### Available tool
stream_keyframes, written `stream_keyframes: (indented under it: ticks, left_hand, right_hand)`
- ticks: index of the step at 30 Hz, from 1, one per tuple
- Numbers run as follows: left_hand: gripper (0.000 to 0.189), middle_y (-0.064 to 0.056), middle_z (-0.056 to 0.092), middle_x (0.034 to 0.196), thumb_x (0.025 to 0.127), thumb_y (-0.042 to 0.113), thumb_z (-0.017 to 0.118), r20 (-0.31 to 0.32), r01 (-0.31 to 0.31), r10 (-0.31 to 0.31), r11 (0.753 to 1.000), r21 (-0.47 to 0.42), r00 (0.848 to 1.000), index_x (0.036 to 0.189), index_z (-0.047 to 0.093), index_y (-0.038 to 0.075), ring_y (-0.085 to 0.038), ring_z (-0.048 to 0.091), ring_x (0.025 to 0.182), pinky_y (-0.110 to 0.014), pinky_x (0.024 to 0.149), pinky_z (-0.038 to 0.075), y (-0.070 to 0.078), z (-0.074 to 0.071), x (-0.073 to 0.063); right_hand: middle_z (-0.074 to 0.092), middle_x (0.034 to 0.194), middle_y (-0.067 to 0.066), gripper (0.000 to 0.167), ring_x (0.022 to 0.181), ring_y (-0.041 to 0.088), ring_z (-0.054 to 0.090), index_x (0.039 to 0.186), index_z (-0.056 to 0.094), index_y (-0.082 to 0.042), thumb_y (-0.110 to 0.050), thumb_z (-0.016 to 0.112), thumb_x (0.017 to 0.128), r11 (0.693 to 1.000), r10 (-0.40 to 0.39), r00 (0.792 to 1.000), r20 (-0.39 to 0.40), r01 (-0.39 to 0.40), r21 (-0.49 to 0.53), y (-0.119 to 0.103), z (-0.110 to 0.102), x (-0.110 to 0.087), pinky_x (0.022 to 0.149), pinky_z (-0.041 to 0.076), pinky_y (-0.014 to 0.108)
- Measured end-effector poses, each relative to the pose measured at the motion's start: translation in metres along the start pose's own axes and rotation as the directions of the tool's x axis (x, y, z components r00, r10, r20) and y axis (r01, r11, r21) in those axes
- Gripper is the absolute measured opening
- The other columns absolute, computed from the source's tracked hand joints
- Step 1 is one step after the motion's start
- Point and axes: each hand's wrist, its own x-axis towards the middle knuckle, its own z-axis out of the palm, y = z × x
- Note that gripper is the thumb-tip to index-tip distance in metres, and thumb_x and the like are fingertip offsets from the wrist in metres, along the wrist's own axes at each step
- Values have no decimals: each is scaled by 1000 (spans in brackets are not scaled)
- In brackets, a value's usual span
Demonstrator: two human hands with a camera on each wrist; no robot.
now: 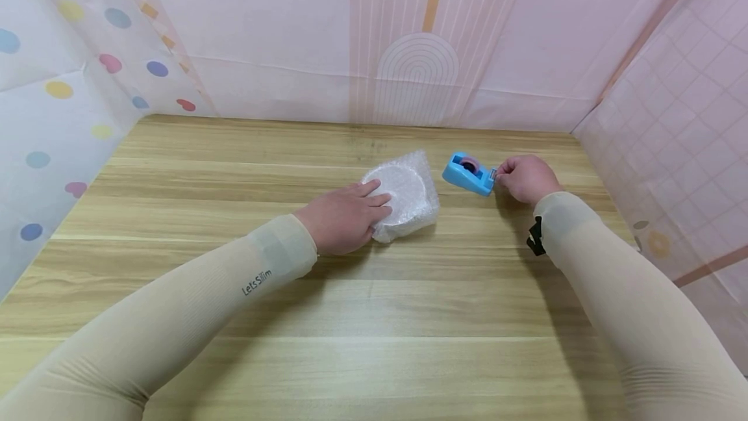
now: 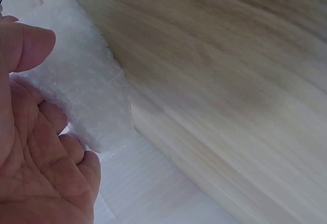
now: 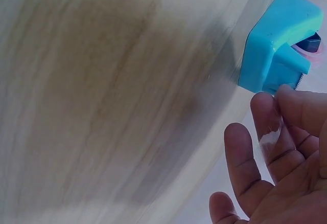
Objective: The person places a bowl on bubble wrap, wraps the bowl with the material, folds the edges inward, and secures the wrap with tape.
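A flat package in bubble wrap (image 1: pixel 411 193), with a round shape showing through, lies on the table. My left hand (image 1: pixel 345 219) rests on its left part with fingers spread. In the left wrist view, the fingers meet the edge of the wrap. To the right stands a blue tape dispenser (image 1: pixel 465 177) with a pinkish roll. At its serrated cutter, my right hand (image 1: pixel 528 178) pinches the end of clear tape (image 3: pixel 271 138) between thumb and index finger; the other fingers are loosely bent in the right wrist view.
Both hands work over a wood-grain table (image 1: pixel 374 330). A patterned backdrop (image 1: pixel 280 38) rises at its far edge, with more sheeting at the left and right sides. A black strap piece (image 1: pixel 536 237) hangs at the right wrist.
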Motion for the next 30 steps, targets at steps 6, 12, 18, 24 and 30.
stream_keyframes:
  ticks: [6, 12, 18, 24, 30]
  left_hand:
    - [45, -8, 43, 167, 107, 22, 47, 12, 12, -12, 1000, 2, 1000, 150, 53, 11, -37, 26, 162, -50, 134, 23, 1, 0, 0]
    - [49, -6, 41, 169, 108, 24, 47, 27, 21, -21, 1000, -1, 999, 155, 50, 12, -36, 24, 162, -49, 134, 22, 1, 0, 0]
    - [48, -7, 41, 169, 108, 24, 47, 28, 21, -20, 1000, -8, 999, 154, 50, 12, -36, 24, 162, -50, 134, 22, 1, -1, 0]
    - [46, -8, 42, 168, 108, 23, 47, 23, 16, -16, 1000, -5, 1000, 152, 51, 11, -37, 25, 162, -50, 134, 23, 1, -1, 0]
    - [45, -8, 43, 168, 108, 23, 47, 20, 17, -17, 1000, -4, 1000, 151, 52, 11, -37, 25, 162, -50, 134, 23, 1, 0, 0]
  right_hand:
    - [65, 119, 19, 25, 102, 34, 53, 120, 71, -3, -19, 56, 109, 1000, -2, 1000, -8, 2, -9, 0, 1, 1, 82, 50, 39]
    - [65, 118, 19, 26, 101, 34, 53, 121, 71, -2, -21, 55, 110, 1000, 3, 1000, -5, -3, -15, 1, 0, 0, 81, 50, 39]
    - [65, 123, 20, 29, 102, 35, 53, 124, 71, -1, -21, 54, 110, 1000, 16, 1000, -4, -16, -4, 4, -1, 0, 81, 51, 39]
    - [64, 124, 21, 30, 102, 35, 52, 125, 70, -1, -21, 53, 110, 1000, 23, 1000, -8, -23, -1, 5, -1, 1, 82, 50, 39]
    - [65, 122, 20, 29, 103, 35, 52, 123, 71, -1, -20, 54, 110, 1000, 23, 1000, -14, -24, -12, 3, -1, -1, 82, 49, 40]
